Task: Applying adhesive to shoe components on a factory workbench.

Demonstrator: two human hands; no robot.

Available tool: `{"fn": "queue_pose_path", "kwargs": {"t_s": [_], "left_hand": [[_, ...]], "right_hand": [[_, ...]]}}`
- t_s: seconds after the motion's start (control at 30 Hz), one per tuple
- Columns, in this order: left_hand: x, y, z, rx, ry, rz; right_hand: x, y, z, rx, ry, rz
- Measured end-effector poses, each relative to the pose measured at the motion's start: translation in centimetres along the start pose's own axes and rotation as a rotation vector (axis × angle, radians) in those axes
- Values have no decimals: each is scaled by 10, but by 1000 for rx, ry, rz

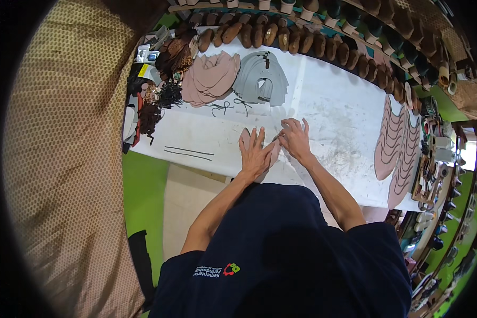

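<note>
My left hand (256, 158) lies with its fingers stretched out over a curved pink shoe-upper piece (273, 153), pressing it against the white tabletop. Parts of the piece show on both sides of those fingers. Just to the right, my right hand (296, 139) is bent over the piece's far end, thumb and fingertips drawn together at its edge. What sits between these fingertips is too small to make out. Two thin dark cords (188, 153) lie side by side to the left, near the front edge.
Beyond my hands lie a stack of pink pieces (209, 79) and a stack of grey pieces (252, 79). Overlapping dark-edged pink pieces (400, 153) cover the right end. Brown shoe lasts (270, 34) line the back. Dark cords and scraps (151, 114) crowd the left end.
</note>
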State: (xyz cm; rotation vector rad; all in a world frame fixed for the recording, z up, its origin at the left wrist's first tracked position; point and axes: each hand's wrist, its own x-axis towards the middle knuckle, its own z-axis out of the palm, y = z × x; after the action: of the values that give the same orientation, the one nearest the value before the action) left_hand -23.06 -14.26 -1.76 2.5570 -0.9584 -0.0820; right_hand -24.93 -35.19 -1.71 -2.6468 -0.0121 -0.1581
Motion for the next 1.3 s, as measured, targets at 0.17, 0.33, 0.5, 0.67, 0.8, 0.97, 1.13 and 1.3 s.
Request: {"fn": "queue_pose_path", "kwargs": {"t_s": [0.17, 0.33, 0.5, 0.67, 0.8, 0.97, 1.13, 1.3], "left_hand": [[2, -2, 1, 20, -7, 34], [3, -1, -1, 52, -67, -17], [3, -4, 0, 78, -74, -17], [2, -1, 2, 47, -56, -41], [3, -2, 3, 2, -50, -45], [3, -1, 3, -9, -39, -41], [4, -1, 5, -14, -19, -42], [9, 0, 2, 25, -51, -25]], "right_hand": [[3, -2, -2, 19, -6, -12], [3, -2, 0, 13, 4, -12], [3, -3, 1, 9, -12, 0], [4, -1, 3, 1, -25, 14], [6, 0, 3, -15, -46, 11], [8, -1, 3, -30, -51, 14], [9, -1, 5, -38, -31, 11], [10, 0, 1, -36, -60, 19]]}}
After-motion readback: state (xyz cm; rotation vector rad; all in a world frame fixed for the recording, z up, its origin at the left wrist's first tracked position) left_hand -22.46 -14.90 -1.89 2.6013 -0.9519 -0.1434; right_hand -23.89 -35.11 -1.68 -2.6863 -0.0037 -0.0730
